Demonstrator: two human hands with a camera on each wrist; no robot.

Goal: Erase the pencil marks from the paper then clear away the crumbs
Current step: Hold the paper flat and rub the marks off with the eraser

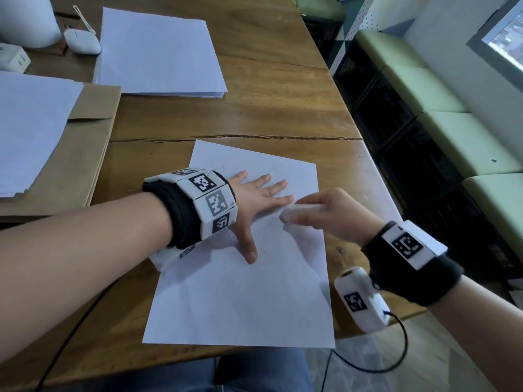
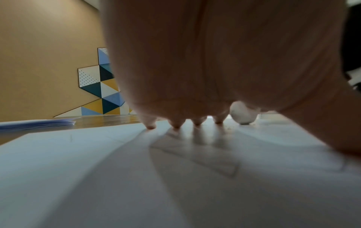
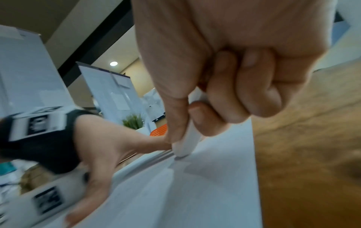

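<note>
A white sheet of paper (image 1: 243,301) lies on the wooden table (image 1: 254,114) in front of me, with faint pencil lines (image 2: 197,155) on it. My left hand (image 1: 260,199) lies flat on the sheet with fingers (image 2: 150,123) spread, pressing it down. My right hand (image 1: 325,213) grips a white eraser (image 1: 294,213), its tip (image 3: 183,149) touching the paper just right of the left fingertips. In the left wrist view the eraser (image 2: 243,115) shows beyond the fingers, with small dark crumbs (image 2: 228,127) beside it.
A stack of white sheets (image 1: 158,55) lies at the back of the table, another pile on a brown envelope (image 1: 82,154) at the left. A white earbud case (image 1: 82,41) sits far left. The table edge (image 1: 376,171) runs along the right, with green benches (image 1: 452,114) beyond.
</note>
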